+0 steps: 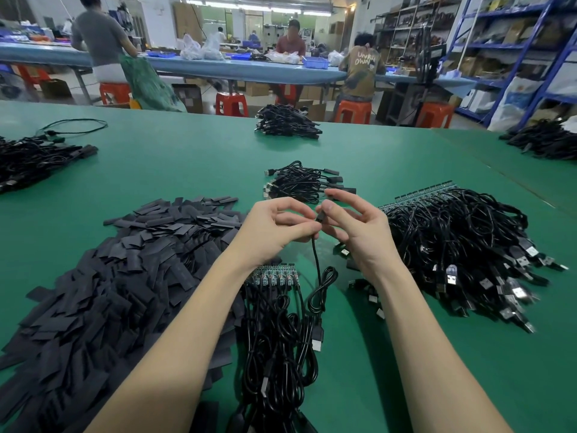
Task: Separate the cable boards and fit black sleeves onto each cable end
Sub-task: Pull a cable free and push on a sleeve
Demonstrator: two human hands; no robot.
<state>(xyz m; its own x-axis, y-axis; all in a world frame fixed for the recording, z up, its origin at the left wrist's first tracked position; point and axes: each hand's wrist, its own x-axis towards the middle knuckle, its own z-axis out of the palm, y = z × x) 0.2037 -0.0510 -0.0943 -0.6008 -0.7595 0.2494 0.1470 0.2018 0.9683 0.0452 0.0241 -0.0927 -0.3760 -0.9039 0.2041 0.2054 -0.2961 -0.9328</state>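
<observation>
Cable bundle (pixel 278 348) between sleeve heap (pixel 125 276), board pile (pixel 452 245)

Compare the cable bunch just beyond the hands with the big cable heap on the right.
The cable bunch is small and its ends wear black sleeves; the big cable heap is far larger, with green board strips bare along its far edge. The heap's USB plugs fan toward the viewer. Both are black cables on the green table.

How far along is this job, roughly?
Early, it seems. Done: a small bundle of sleeved cables beyond the hands. In hand: the left hand and right hand pinch one cable end. Left: a big heap of cables on boards, a strip below, and the sleeve pile.
</observation>
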